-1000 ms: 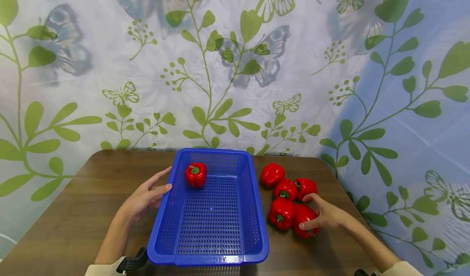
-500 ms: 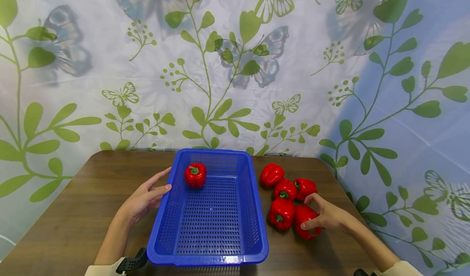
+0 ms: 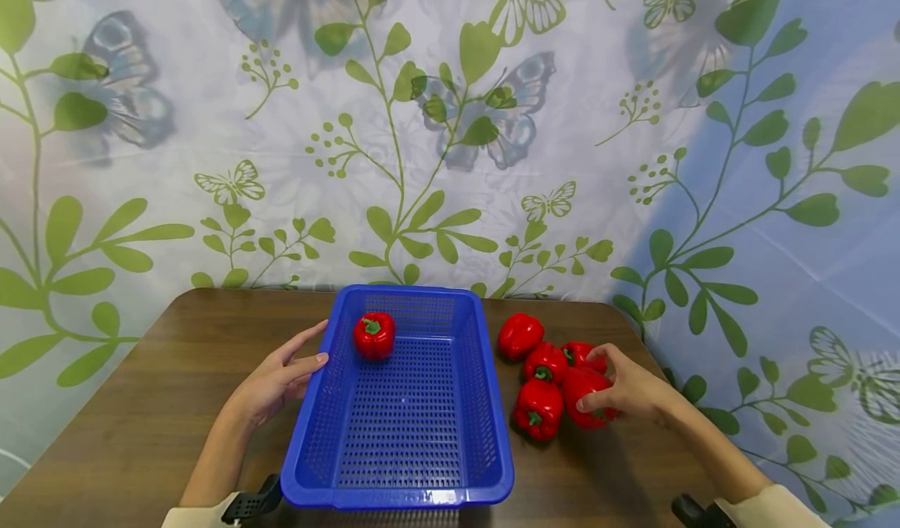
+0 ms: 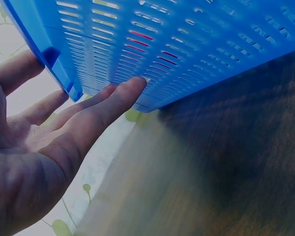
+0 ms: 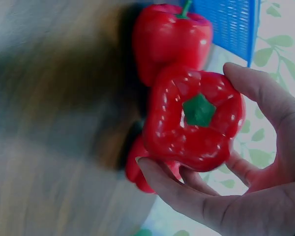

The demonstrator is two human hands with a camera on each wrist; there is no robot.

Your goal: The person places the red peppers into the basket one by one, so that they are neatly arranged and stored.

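In the head view, a blue perforated plastic basket (image 3: 397, 498) stands mid-table with one red bell pepper (image 3: 374, 337) in its far left corner. My left hand (image 3: 270, 387) is at the basket's left side, fingers extended; the left wrist view has its fingertips (image 4: 135, 88) right at the slotted wall. On the right, my right hand (image 3: 636, 387) grips another red bell pepper (image 3: 582, 391) between thumb and fingers. The right wrist view shows this held pepper (image 5: 201, 150) with its green stem end toward the camera, overlapping a pepper (image 5: 160, 42) behind it.
Beside the basket's right side several red bell peppers sit clustered: one at the back (image 3: 520, 336), one in the middle (image 3: 544, 362), a nearer one (image 3: 538, 409). The brown wooden table (image 3: 176, 356) ends at a leaf-and-butterfly patterned curtain (image 3: 436, 122).
My right hand has moved slightly away from me and upward with its pepper, which now overlaps the pepper behind it. The left hand and basket stay put.
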